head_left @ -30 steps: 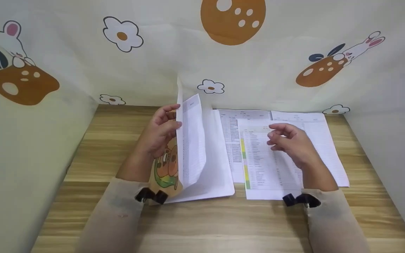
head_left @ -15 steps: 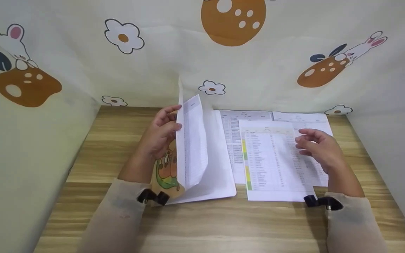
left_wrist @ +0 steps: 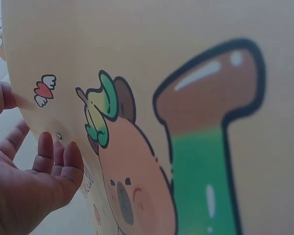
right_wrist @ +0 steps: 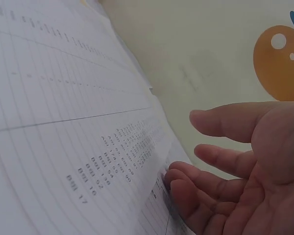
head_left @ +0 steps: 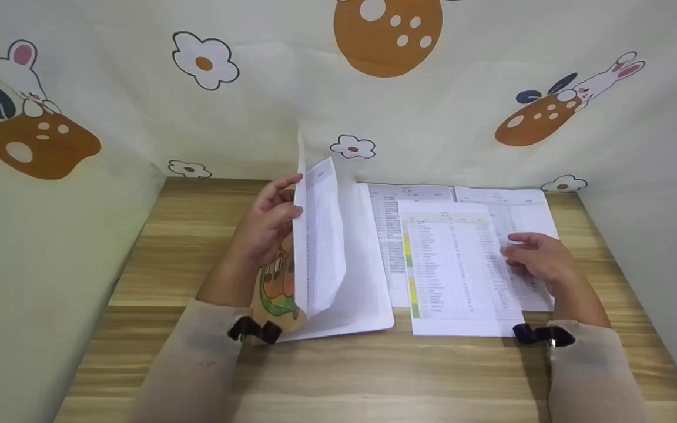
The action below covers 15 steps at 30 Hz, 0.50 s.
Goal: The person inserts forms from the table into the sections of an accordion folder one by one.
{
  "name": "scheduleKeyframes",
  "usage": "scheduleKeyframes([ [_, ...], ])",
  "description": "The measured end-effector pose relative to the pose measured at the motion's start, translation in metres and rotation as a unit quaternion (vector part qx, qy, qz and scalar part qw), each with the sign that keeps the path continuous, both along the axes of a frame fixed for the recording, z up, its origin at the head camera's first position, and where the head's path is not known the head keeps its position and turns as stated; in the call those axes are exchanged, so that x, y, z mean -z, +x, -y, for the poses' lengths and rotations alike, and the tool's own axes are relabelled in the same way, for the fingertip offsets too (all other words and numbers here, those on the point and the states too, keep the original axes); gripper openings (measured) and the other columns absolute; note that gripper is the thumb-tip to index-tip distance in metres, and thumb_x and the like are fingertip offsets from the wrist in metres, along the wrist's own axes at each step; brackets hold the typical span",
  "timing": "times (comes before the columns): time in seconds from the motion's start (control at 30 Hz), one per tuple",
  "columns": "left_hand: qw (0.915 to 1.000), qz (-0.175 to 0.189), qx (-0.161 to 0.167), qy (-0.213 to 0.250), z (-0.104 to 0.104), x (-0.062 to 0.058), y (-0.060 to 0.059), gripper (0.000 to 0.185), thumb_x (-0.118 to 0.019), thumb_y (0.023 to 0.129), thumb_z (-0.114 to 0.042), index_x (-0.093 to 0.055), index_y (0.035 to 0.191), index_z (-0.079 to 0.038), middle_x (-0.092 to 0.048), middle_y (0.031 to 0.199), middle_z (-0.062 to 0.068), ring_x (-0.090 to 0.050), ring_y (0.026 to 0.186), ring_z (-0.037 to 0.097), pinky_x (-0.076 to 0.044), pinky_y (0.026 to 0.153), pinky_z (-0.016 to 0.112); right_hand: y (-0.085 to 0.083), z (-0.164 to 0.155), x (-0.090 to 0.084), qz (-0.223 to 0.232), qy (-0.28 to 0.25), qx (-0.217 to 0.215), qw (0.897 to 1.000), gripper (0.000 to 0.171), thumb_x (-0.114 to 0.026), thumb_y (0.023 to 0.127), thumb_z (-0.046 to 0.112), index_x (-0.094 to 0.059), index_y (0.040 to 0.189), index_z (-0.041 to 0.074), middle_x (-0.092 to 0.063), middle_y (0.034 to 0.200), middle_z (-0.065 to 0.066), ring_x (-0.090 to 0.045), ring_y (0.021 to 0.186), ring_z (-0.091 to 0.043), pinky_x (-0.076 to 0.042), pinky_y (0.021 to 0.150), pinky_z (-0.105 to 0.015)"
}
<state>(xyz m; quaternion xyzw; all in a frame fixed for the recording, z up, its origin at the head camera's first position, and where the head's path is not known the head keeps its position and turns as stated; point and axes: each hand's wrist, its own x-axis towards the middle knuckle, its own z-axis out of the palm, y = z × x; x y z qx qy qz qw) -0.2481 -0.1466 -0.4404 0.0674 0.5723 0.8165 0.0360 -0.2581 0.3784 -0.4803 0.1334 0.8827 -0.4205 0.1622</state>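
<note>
My left hand (head_left: 262,223) grips the free edge of a folder (head_left: 368,276), holding its tan cartoon cover (left_wrist: 206,127) upright. A printed sheet (head_left: 324,235) stands curved inside against the raised cover, while the folder's white inner side lies flat on the table. To the right lies a loose printed list (head_left: 450,270) with yellow and green marks down its left edge. My right hand (head_left: 541,261) is at that list's right edge, fingers loosely bent and thumb apart. Its lower fingertips (right_wrist: 183,193) are right by the paper edge in the right wrist view.
Two more printed sheets lie partly under the list: one behind it (head_left: 385,211) next to the folder, another (head_left: 526,211) at the right. A patterned cloth wall (head_left: 256,111) closes off the back and both sides of the wooden table (head_left: 338,376).
My right hand has moved right from over the marked list to its right edge, and lowered slightly. The left hand and the raised cover have stayed in place.
</note>
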Motion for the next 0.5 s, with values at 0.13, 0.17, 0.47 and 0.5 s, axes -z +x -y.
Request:
scheduleKeyframes([
  [0.13, 1.0000, 0.001, -0.001, 0.000, 0.000, 0.000, 0.000, 0.062, -0.058, 0.091, 0.004, -0.053, 0.151, -0.009, -0.056, 0.121, 0.009, -0.056, 0.121, 0.035, -0.057, 0.091, 0.032, 0.000, 0.003, 0.005, 0.002, 0.055, -0.031, 0.998, 0.081, -0.081, 0.093, 0.042, -0.048, 0.158, 0.006, -0.062, 0.144, -0.017, -0.064, 0.114, -0.022, -0.051, 0.088, -0.027],
  [0.17, 1.0000, 0.002, -0.002, 0.001, -0.001, 0.001, 0.000, 0.061, -0.058, 0.091, 0.004, -0.053, 0.151, -0.009, -0.056, 0.121, 0.009, -0.056, 0.122, 0.035, -0.057, 0.091, 0.032, 0.000, 0.005, 0.006, 0.002, 0.069, -0.037, 0.997, 0.082, -0.082, 0.092, 0.042, -0.049, 0.158, 0.005, -0.060, 0.148, -0.019, -0.062, 0.119, -0.025, -0.049, 0.089, -0.028],
  [0.47, 1.0000, 0.000, -0.002, 0.005, -0.002, 0.002, 0.000, 0.060, -0.058, 0.091, 0.003, -0.054, 0.149, -0.008, -0.055, 0.120, 0.009, -0.054, 0.121, 0.035, -0.057, 0.090, 0.032, -0.002, 0.016, 0.014, -0.006, 0.122, -0.055, 0.991, 0.083, -0.083, 0.091, 0.037, -0.047, 0.155, -0.001, -0.053, 0.149, -0.028, -0.056, 0.128, -0.041, -0.047, 0.104, -0.048],
  [0.5, 1.0000, 0.000, -0.002, 0.006, -0.002, 0.002, 0.000, 0.059, -0.058, 0.091, 0.004, -0.054, 0.149, -0.008, -0.056, 0.119, 0.009, -0.054, 0.121, 0.035, -0.057, 0.090, 0.032, -0.002, 0.016, 0.014, -0.006, 0.123, -0.054, 0.991, 0.081, -0.083, 0.091, 0.036, -0.047, 0.154, -0.001, -0.054, 0.148, -0.028, -0.056, 0.126, -0.040, -0.048, 0.103, -0.047],
])
